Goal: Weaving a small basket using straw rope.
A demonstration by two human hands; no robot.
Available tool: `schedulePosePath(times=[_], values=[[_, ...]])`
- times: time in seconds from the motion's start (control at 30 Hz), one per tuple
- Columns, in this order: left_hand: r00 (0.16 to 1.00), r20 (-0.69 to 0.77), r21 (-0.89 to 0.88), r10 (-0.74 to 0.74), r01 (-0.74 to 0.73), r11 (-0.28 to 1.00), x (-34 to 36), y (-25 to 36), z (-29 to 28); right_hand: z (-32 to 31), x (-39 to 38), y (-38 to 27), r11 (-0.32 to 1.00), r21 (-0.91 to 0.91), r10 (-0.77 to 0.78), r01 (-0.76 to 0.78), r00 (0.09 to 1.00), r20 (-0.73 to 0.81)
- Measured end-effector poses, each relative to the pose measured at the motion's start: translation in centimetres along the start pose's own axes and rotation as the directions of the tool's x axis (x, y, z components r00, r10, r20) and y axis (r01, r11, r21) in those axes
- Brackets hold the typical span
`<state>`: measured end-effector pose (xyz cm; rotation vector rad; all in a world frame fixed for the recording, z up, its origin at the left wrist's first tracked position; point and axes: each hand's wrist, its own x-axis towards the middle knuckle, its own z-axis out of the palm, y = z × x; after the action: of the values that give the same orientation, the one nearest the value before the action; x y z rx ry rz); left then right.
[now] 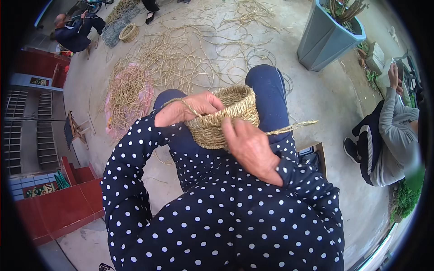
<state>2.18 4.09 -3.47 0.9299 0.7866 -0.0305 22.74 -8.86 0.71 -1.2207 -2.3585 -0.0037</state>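
The upper garment is dark navy, printed with round white dots. The left sleeve and right sleeve are long, loosely creased and of matching fabric. Dotted cloth also covers the near thighs; farther out, the trousers are plain blue. The left hand and right hand are bare.

Around me I see pale concrete floor in daylight, barred gates at the left edge, red walling lower left, a grey planter upper right.
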Motion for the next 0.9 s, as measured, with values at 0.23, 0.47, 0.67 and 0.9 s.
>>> schedulePosePath(times=[0.23,0.47,0.67,0.9], values=[[0.620,-0.654,0.580,0.432,0.045,0.813,1.3,1.4,-2.3,-3.6,-3.3,2.4,0.775,0.581,0.094,-0.249,0.954,0.285],[0.880,-0.255,-0.392,0.400,-0.472,0.790,0.7,4.0,-1.2,-1.8,-1.7,4.1,0.755,0.626,0.306,-0.195,0.949,-0.073],[0.914,-0.372,-0.111,0.164,-0.219,0.969,1.7,3.0,0.8,1.6,-1.9,4.5,0.740,0.648,0.243,-0.182,0.970,-0.005],[0.993,-0.115,-0.100,0.014,-0.026,0.995,1.3,2.5,1.7,1.5,-2.2,4.8,0.732,0.662,0.210,-0.163,0.978,0.008]])
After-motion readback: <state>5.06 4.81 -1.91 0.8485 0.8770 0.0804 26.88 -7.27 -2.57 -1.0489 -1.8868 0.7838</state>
